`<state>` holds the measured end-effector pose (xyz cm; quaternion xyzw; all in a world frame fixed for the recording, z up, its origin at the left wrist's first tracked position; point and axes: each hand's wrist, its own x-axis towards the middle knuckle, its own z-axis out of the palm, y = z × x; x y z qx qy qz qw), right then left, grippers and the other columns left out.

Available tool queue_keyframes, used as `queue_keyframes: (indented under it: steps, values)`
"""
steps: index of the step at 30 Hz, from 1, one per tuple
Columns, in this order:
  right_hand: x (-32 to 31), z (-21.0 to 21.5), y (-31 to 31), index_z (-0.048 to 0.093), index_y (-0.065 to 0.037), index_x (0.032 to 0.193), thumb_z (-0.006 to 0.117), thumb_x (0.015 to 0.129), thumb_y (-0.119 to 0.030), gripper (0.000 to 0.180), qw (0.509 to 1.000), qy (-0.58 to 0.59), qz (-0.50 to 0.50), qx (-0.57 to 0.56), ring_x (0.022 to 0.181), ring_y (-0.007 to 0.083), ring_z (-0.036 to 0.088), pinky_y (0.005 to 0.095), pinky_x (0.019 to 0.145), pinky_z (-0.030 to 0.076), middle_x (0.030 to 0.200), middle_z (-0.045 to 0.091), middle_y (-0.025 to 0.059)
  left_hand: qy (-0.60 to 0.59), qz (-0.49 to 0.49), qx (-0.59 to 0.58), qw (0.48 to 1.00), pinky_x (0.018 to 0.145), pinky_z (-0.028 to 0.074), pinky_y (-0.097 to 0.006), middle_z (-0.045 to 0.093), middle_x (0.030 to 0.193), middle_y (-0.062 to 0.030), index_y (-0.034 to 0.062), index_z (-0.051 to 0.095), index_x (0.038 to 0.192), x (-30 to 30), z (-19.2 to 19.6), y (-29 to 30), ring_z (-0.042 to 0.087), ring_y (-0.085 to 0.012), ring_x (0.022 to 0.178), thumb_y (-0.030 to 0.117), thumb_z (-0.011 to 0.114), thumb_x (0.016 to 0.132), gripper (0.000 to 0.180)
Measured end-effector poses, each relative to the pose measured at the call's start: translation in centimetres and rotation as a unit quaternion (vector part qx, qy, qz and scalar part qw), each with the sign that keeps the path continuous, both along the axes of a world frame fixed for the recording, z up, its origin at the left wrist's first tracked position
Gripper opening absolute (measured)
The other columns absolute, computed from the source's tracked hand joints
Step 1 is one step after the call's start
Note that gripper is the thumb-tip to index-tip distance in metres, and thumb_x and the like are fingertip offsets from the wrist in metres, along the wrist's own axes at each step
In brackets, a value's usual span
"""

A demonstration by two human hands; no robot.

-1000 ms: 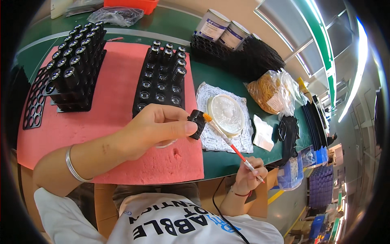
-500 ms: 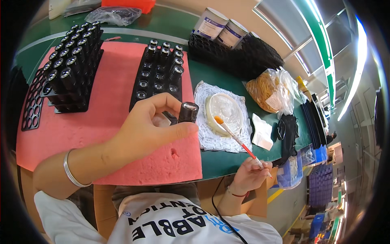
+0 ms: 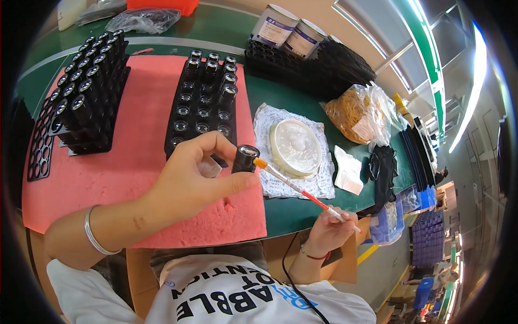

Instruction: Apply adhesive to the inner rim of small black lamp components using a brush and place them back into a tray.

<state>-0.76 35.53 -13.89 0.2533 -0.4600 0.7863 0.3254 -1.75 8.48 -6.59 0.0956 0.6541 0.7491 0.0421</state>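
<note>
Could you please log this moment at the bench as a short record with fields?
left hand: holds a small black cylinder upright between thumb and fingers
right hand: holds a thin brush, its orange tip right beside the cylinder
near the brush: round white dish on patterned paper
work surface: pink foam mat on a green table
on the mat: black trays partly filled with black cylinders

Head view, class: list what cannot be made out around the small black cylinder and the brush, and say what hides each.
- Lower part of the black cylinder: hidden in the head view by the left hand.
- Brush rear end: covered by the right hand.
- Contents of the round white dish: too pale to tell.
- Whether the brush tip touches the cylinder: too small to tell.
</note>
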Motion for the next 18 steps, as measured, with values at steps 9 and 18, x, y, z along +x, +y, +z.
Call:
queue_keyframes:
  steps: [9,18]
  values:
    - [0.06,-0.1,-0.43,0.051,-0.003,0.083,0.05,0.084,-0.025,0.022,0.996,-0.002,-0.082,0.016,0.054,0.0139,0.049,0.0221,0.045,0.039,0.071,0.055,0.0055,-0.059,-0.05,0.045,0.996,0.051,0.036,-0.014,0.054,0.081,-0.0001,-0.0024,0.055,0.094,-0.13,-0.12,-0.21,0.045,0.0008,0.061,0.015,0.063,0.076,0.027]
    - [0.12,-0.11,-0.12,0.05,-0.006,0.081,0.052,0.084,-0.021,0.015,0.997,-0.005,-0.035,-0.069,0.066,0.0096,0.049,0.0191,0.055,0.04,0.077,0.056,0.0025,-0.066,-0.063,0.075,0.993,0.055,0.039,-0.015,0.054,0.081,0.0004,-0.0015,0.055,0.095,-0.12,0.27,-0.09,0.047,-0.001,0.065,0.014,0.061,0.078,0.024]
